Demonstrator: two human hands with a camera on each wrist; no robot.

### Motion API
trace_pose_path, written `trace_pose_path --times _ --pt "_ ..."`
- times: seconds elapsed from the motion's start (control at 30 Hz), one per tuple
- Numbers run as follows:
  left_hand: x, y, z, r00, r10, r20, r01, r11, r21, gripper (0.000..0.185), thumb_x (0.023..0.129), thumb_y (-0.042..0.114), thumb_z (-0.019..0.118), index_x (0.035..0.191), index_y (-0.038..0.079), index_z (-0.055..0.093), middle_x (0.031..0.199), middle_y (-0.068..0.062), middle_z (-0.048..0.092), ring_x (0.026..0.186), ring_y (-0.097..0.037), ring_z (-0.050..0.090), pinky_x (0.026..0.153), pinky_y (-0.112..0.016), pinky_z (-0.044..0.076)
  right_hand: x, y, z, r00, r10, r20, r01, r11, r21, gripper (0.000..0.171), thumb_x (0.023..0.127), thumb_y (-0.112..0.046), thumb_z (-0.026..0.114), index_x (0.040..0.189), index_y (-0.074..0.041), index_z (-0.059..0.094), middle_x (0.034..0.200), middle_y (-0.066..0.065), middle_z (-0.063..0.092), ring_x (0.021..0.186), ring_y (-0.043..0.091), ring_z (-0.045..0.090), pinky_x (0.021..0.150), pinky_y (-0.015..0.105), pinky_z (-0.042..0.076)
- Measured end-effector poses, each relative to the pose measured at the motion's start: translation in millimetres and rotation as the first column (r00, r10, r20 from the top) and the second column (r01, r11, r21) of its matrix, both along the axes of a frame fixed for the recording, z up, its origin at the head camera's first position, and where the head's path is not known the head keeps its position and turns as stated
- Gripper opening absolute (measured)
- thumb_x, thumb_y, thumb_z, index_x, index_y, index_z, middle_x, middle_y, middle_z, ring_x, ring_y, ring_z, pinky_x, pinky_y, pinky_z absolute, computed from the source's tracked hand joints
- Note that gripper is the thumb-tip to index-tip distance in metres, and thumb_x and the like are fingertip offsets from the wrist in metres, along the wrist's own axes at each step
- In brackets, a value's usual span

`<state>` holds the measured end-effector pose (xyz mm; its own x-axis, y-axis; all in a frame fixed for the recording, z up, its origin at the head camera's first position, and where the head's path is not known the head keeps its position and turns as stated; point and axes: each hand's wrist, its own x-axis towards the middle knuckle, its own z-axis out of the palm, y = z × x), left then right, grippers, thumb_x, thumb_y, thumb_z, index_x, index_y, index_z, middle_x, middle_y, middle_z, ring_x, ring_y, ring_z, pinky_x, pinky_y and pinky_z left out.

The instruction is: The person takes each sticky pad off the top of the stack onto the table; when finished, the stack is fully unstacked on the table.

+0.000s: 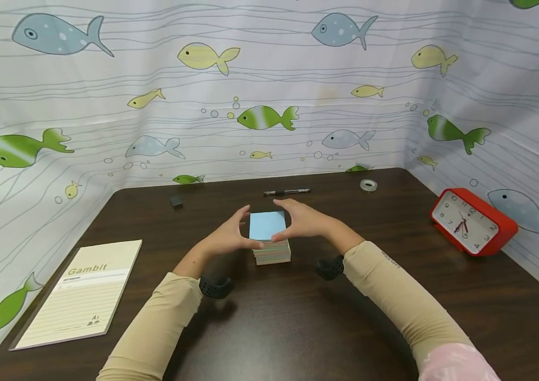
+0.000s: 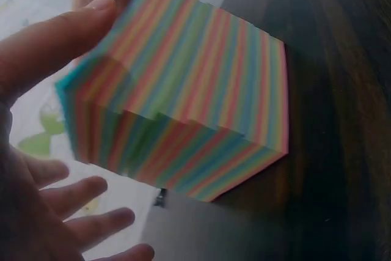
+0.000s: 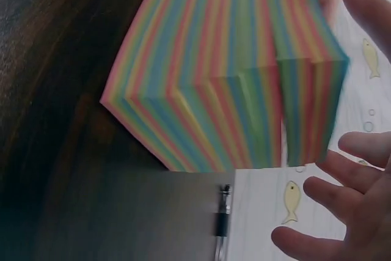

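From my feed: paper stack (image 1: 267, 226) mid-frame, between left hand (image 1: 226, 236) and right hand (image 1: 305, 220), fingers apart; contact unclear.

**Bare lanes around a blocked centre**

The square stack of striped multicoloured paper with a pale-blue top (image 1: 268, 227) blocks the middle, flanked by the left hand (image 1: 226, 234) and right hand (image 1: 306, 219). Between the beige-sleeved forearms, bare dark-brown worktop (image 1: 288, 323) leads up to it. A lane separates the left forearm (image 1: 157, 323) from the cream paper notebook (image 1: 83, 293); a broader one separates the right forearm (image 1: 398, 291) from the red boxy clock (image 1: 473, 221). Behind, a slim black-and-clear pen (image 1: 287, 192) lies before the white fish-print curtain (image 1: 279, 87).
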<state>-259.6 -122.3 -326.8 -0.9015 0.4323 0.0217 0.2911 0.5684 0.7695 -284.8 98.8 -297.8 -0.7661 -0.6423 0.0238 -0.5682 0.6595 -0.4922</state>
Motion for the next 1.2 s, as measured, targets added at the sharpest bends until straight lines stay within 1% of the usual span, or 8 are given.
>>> trace_pose_path --times 0.13,0.27,0.33,0.43,0.53,0.7,0.93,1.2 --pt "-4.5 4 -8.0 1.0 -0.009 0.007 0.009 0.999 0.037 0.104 0.066 0.031 0.075 0.139 0.003 0.005 0.137 -0.018 0.022 0.123 -0.032 0.025 0.091 -0.049 0.031 -2.5 -4 -7.1 1.0 0.027 0.015 -0.027 0.999 0.017 0.101 0.065 -0.046 0.072 0.138 -0.001 0.019 0.134 0.016 0.028 0.11 0.024 0.04 0.086 0.037 0.038" --pt "-7.0 5 -12.6 1.0 -0.02 0.024 0.018 0.997 0.073 0.095 0.065 0.028 0.077 0.136 0.003 0.017 0.133 -0.015 0.029 0.121 -0.031 0.029 0.09 -0.046 0.033 -4.0 -7 -10.3 0.999 0.045 0.011 -0.046 0.998 0.036 0.097 0.064 -0.042 0.074 0.134 0.003 0.024 0.128 0.016 0.036 0.103 0.022 0.044 0.081 0.033 0.041" --pt "-8.2 4 -14.0 1.0 -0.016 0.025 0.014 0.997 0.074 0.091 0.065 0.028 0.077 0.133 0.003 0.023 0.131 -0.013 0.032 0.121 -0.031 0.03 0.09 -0.046 0.033 -4.2 -8 -10.3 0.999 0.045 0.01 -0.045 0.998 0.042 0.094 0.063 -0.04 0.075 0.132 0.003 0.027 0.123 0.013 0.04 0.099 0.021 0.046 0.079 0.032 0.042" --pt "-9.3 3 -15.8 1.0 -0.021 0.016 0.019 0.997 0.079 0.089 0.065 0.027 0.077 0.132 0.003 0.024 0.131 -0.014 0.032 0.121 -0.031 0.029 0.09 -0.047 0.033 -4.9 -9 -9.4 0.999 0.044 -0.007 -0.044 0.998 0.054 0.09 0.062 -0.041 0.075 0.129 0.002 0.032 0.117 0.011 0.044 0.095 0.019 0.048 0.076 0.031 0.043" --pt "-10.9 3 -17.8 1.0 -0.017 0.007 0.016 0.997 0.074 0.088 0.065 0.027 0.077 0.132 0.003 0.024 0.131 -0.014 0.032 0.121 -0.031 0.03 0.09 -0.047 0.032 -5.3 -5 -7.7 0.999 0.026 -0.02 -0.024 0.997 0.077 0.089 0.061 -0.044 0.075 0.127 0.0 0.035 0.114 0.009 0.045 0.093 0.018 0.047 0.075 0.031 0.043" --pt "-9.9 5 -17.5 1.0 0.007 -0.001 -0.006 0.999 0.052 0.087 0.063 0.028 0.078 0.129 0.003 0.027 0.13 -0.013 0.035 0.119 -0.03 0.033 0.091 -0.047 0.032 -7.4 11 -5.0 0.999 0.0 -0.035 0.002 0.998 0.07 0.088 0.059 -0.046 0.074 0.125 -0.001 0.037 0.114 0.008 0.045 0.094 0.018 0.047 0.076 0.032 0.042" --pt "-7.3 8 -16.4 0.999 0.041 -0.01 -0.04 0.999 0.031 0.088 0.061 0.027 0.079 0.129 0.004 0.028 0.13 -0.012 0.035 0.119 -0.028 0.033 0.091 -0.048 0.031 -10.4 42 -5.2 1.0 0.014 0.001 -0.014 1.0 -0.028 0.083 0.061 -0.036 0.075 0.123 0.002 0.036 0.112 0.011 0.046 0.092 0.021 0.048 0.076 0.034 0.042" --pt "-7.7 6 -16.2 0.999 0.033 -0.006 -0.033 0.999 0.034 0.088 0.061 0.027 0.079 0.129 0.005 0.028 0.129 -0.012 0.036 0.119 -0.026 0.034 0.091 -0.046 0.032 -10.3 76 -12.5 0.999 -0.04 0.012 0.041 0.997 -0.064 0.082 0.06 -0.034 0.076 0.122 0.0 0.036 0.11 0.011 0.047 0.091 0.022 0.048 0.074 0.034 0.043"
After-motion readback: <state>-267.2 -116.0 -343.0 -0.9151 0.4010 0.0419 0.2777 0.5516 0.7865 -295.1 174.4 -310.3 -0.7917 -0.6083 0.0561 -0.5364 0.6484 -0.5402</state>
